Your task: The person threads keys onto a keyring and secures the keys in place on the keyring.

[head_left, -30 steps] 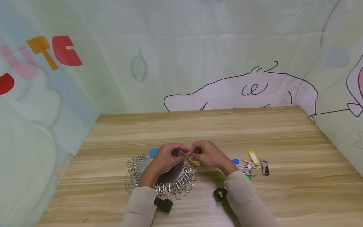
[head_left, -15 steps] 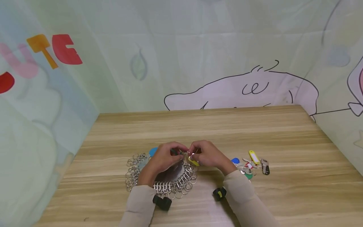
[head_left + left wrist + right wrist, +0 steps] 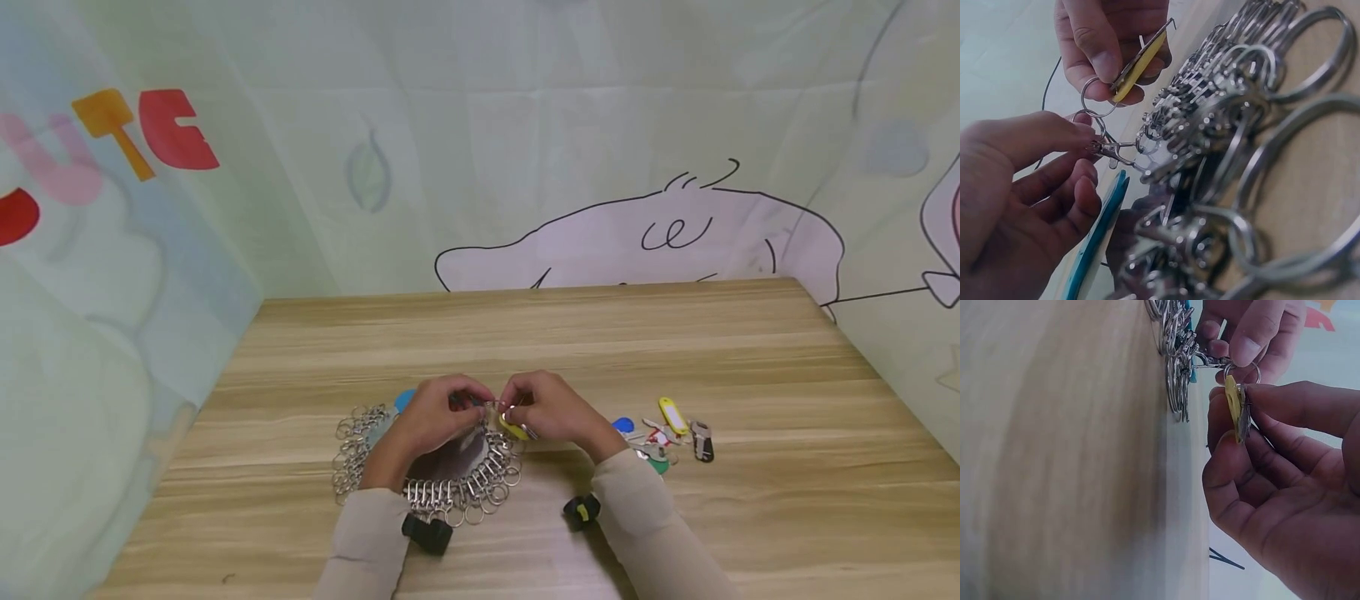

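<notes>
Head view, lower centre: a person's L hand (image 3: 438, 421) and R hand (image 3: 546, 406) are working just beside each other over a wood surface (image 3: 480, 333). L hand is pinching a clip (image 3: 1111, 149) at its ring end, other fingers loosely bent; R hand is pinching a yellow tag (image 3: 1141, 67) w/ a key (image 3: 1245, 422), thumb against fingers.

Progress, prob. early: most clips (image 3: 431, 494) in sight are lining the disc (image 3: 467, 450) w/ bare rings. Two rings (image 3: 1083, 94) are overlapping b/w the hands, prob. being joined; linked or not, can't tell. Loose pcs (image 3: 672, 416) are lying lower right of centre, prob. left to do.

L wrist view, upper left of centre: tag's long axis is slanting upper right to lower left, ring end pointing at L hand. R wrist view, right of centre: it's standing near upright, ring end up.
</notes>
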Demonstrator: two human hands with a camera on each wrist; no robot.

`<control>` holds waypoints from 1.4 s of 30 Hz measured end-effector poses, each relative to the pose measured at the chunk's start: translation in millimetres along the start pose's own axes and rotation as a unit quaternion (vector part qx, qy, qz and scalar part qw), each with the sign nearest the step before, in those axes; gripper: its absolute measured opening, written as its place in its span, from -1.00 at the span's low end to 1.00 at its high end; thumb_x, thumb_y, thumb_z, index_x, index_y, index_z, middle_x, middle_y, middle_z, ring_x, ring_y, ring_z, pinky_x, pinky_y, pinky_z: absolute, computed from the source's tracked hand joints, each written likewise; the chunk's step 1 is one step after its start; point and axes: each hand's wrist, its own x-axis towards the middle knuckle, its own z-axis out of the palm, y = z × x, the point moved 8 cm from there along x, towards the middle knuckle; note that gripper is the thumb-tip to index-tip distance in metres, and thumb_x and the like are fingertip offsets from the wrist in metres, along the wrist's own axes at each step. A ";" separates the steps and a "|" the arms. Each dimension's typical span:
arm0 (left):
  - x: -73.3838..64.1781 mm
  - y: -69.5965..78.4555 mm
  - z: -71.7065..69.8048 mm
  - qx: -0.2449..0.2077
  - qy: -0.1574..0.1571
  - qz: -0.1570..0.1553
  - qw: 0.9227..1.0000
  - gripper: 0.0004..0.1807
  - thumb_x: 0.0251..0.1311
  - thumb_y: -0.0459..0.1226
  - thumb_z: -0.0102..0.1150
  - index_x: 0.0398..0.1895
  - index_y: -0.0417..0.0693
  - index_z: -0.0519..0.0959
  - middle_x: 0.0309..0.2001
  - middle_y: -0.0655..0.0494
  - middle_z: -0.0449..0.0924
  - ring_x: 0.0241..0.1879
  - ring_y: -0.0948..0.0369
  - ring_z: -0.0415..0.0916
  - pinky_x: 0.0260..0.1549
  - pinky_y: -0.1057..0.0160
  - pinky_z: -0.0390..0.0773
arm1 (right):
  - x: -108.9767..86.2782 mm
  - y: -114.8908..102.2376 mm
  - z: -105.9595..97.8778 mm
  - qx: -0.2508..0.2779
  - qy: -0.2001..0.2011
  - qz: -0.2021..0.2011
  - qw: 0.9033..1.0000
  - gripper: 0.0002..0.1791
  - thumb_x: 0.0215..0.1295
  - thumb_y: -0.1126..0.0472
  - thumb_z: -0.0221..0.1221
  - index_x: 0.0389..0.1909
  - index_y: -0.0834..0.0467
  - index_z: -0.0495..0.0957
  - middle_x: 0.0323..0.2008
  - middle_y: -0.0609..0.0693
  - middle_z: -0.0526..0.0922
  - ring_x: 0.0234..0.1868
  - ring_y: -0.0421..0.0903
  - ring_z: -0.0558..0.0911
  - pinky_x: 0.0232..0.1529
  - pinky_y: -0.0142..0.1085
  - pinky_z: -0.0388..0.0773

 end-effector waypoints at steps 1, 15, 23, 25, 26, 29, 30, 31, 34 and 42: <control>0.1 -0.3 -0.3 0.000 0.003 -0.002 1.000 -0.80 0.20 -0.40 0.30 -0.13 -0.03 0.73 -0.32 0.17 0.65 -0.33 0.19 0.57 -0.30 0.15 0.59 | 0.0 0.2 0.0 0.000 0.000 0.000 1.000 -0.89 0.15 0.47 0.19 -0.36 0.24 0.64 -0.45 -0.07 0.63 -0.40 -0.14 0.57 -0.30 -0.23 0.52; 1.3 -3.7 -7.6 0.028 0.051 -0.018 0.998 -0.89 0.22 -0.32 0.39 -0.24 0.09 0.76 -0.21 0.28 0.67 -0.21 0.26 0.59 -0.10 0.11 0.55 | -0.4 3.0 -2.5 -0.006 0.016 0.016 1.000 -0.89 0.19 0.45 0.19 -0.35 0.21 0.64 -0.40 -0.06 0.65 -0.35 -0.13 0.58 -0.24 -0.21 0.52; 2.0 -1.4 -4.3 0.011 0.040 -0.032 0.999 -0.97 0.21 -0.25 0.41 -0.32 0.01 0.74 -0.23 0.28 0.66 -0.19 0.25 0.58 -0.07 0.07 0.53 | -1.1 3.8 -6.0 0.003 0.035 0.035 0.999 -0.91 0.22 0.40 0.20 -0.33 0.17 0.64 -0.39 -0.07 0.65 -0.32 -0.10 0.59 -0.23 -0.18 0.54; 2.2 -0.4 -2.9 0.007 0.037 -0.027 0.999 -0.96 0.22 -0.25 0.40 -0.35 0.01 0.72 -0.21 0.29 0.66 -0.16 0.24 0.59 -0.04 0.06 0.52 | -1.1 2.5 -5.9 0.007 0.036 0.035 0.999 -0.91 0.22 0.40 0.20 -0.32 0.17 0.64 -0.40 -0.07 0.64 -0.33 -0.10 0.59 -0.25 -0.19 0.54; 2.3 0.1 -2.3 0.003 0.036 -0.023 0.999 -0.96 0.23 -0.25 0.39 -0.36 0.02 0.71 -0.20 0.29 0.67 -0.15 0.24 0.59 -0.03 0.07 0.53 | -1.0 2.2 -5.8 0.008 0.036 0.035 0.999 -0.91 0.23 0.39 0.19 -0.32 0.18 0.64 -0.41 -0.08 0.64 -0.34 -0.10 0.59 -0.25 -0.19 0.54; 2.1 0.8 -0.8 -0.008 0.033 -0.016 0.999 -0.95 0.25 -0.26 0.38 -0.37 0.03 0.70 -0.20 0.26 0.69 -0.18 0.24 0.61 -0.08 0.11 0.56 | -0.6 0.2 -6.0 0.010 0.037 0.026 0.999 -0.91 0.21 0.40 0.18 -0.33 0.19 0.63 -0.42 -0.07 0.63 -0.35 -0.11 0.58 -0.27 -0.20 0.53; 2.0 0.9 -0.3 -0.013 0.031 -0.014 0.999 -0.95 0.25 -0.25 0.38 -0.36 0.01 0.69 -0.22 0.24 0.69 -0.20 0.24 0.61 -0.11 0.13 0.57 | -0.4 -0.6 -6.0 0.011 0.036 0.023 0.999 -0.90 0.21 0.40 0.18 -0.33 0.19 0.63 -0.42 -0.07 0.63 -0.35 -0.11 0.58 -0.26 -0.20 0.53; 1.9 0.9 0.0 -0.017 0.030 -0.014 0.999 -0.94 0.25 -0.25 0.38 -0.36 -0.01 0.69 -0.23 0.23 0.69 -0.23 0.24 0.61 -0.15 0.15 0.58 | -0.3 -1.4 -6.2 0.011 0.036 0.020 0.999 -0.90 0.20 0.41 0.18 -0.33 0.19 0.63 -0.43 -0.08 0.63 -0.36 -0.11 0.58 -0.26 -0.20 0.53; 1.8 0.7 0.3 -0.028 0.028 -0.015 0.999 -0.92 0.24 -0.25 0.38 -0.34 -0.04 0.68 -0.30 0.19 0.68 -0.30 0.21 0.60 -0.25 0.17 0.59 | 0.1 -3.7 -6.6 0.011 0.036 0.010 0.999 -0.88 0.19 0.41 0.18 -0.33 0.17 0.64 -0.43 -0.08 0.63 -0.36 -0.11 0.59 -0.27 -0.19 0.53; 2.5 -0.5 3.9 -0.066 0.016 -0.020 0.998 -0.83 0.27 -0.29 0.35 -0.11 -0.05 0.63 -0.23 0.13 0.67 -0.23 0.15 0.65 -0.24 0.17 0.61 | 0.2 -3.5 -6.6 0.010 0.037 0.008 0.999 -0.86 0.22 0.41 0.17 -0.29 0.16 0.65 -0.41 -0.08 0.64 -0.33 -0.10 0.59 -0.25 -0.18 0.54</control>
